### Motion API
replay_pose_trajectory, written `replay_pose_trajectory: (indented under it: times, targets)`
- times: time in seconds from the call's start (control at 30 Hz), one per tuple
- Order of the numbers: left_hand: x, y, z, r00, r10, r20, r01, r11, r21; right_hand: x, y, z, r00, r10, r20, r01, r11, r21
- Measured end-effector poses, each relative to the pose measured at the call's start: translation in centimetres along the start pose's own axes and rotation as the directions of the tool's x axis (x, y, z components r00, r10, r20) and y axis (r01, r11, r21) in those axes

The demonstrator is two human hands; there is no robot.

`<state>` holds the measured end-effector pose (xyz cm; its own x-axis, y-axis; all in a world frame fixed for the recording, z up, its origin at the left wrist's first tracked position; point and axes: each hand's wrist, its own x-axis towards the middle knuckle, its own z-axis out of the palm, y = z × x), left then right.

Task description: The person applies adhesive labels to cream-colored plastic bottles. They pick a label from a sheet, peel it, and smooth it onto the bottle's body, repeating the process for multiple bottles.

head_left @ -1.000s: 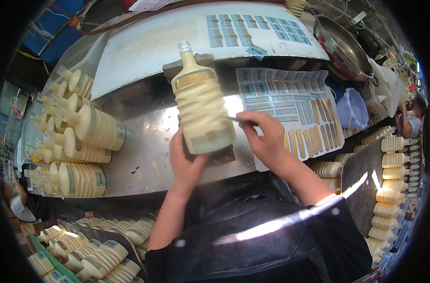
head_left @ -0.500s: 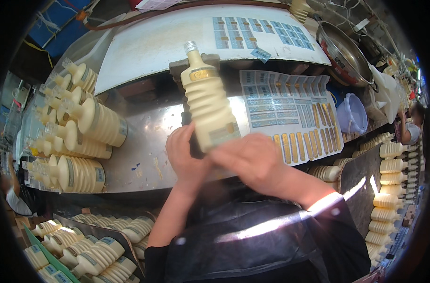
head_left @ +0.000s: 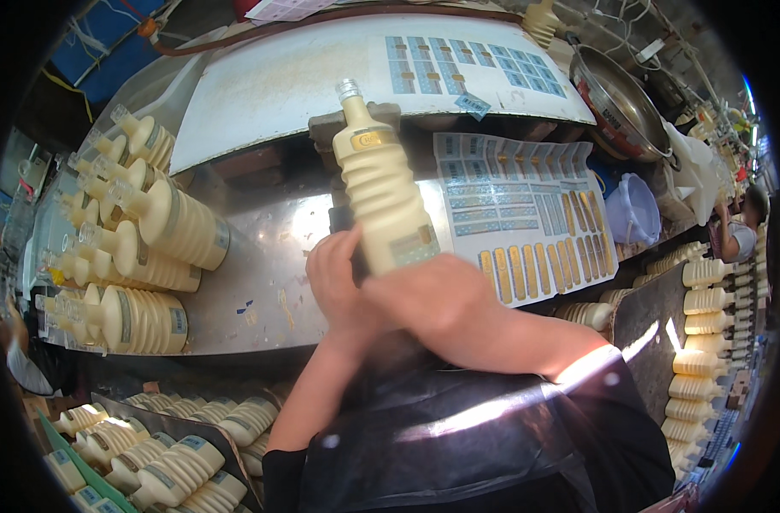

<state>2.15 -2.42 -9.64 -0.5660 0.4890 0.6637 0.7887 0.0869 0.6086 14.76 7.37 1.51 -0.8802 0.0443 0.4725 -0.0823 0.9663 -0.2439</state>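
A cream-coloured bottle (head_left: 381, 184) with a rippled body and a clear neck lies tilted in front of me, its neck pointing away over a grey block (head_left: 326, 128). My left hand (head_left: 334, 274) grips its lower left side, the fingers curled against it. Across the base lies my right hand (head_left: 445, 295), smeared by motion. Its fingers are hidden, so their pose cannot be made out. A gold label sits on the shoulder, and a pale blue-and-gold label (head_left: 415, 246) shows near the base. Right of the bottle rests a sheet of gold and blue labels (head_left: 497, 201).
Similar bottles (head_left: 180, 218) are stacked at the left of the metal table (head_left: 244, 291). More bottles (head_left: 180, 470) fill crates at lower left; others (head_left: 697, 363) stand in rows at right. A white board (head_left: 279, 77) with labels lies behind. A pan (head_left: 621, 94) and lilac bucket (head_left: 636, 209) are at right.
My right hand has swept slightly left across the bottle's base, covering more of it. The left hand keeps its hold, and the bottle has barely shifted.
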Motion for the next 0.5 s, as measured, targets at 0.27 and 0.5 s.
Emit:
replay_pose_trajectory:
  times: [0.27, 0.5]
  targets:
    - [-0.4, -0.4, -0.1, 0.995, -0.075, 0.063, 0.079, 0.995, -0.068, -0.6, 1.0, 0.2, 0.792, 0.604, 0.090, -0.606, 0.757, 0.243]
    - [-1.2, -2.0, -1.2, 0.963, -0.194, 0.187, 0.235, 0.944, -0.232, -3.6, 4.5, 1.5, 0.626, 0.764, 0.159, -0.761, 0.553, 0.340]
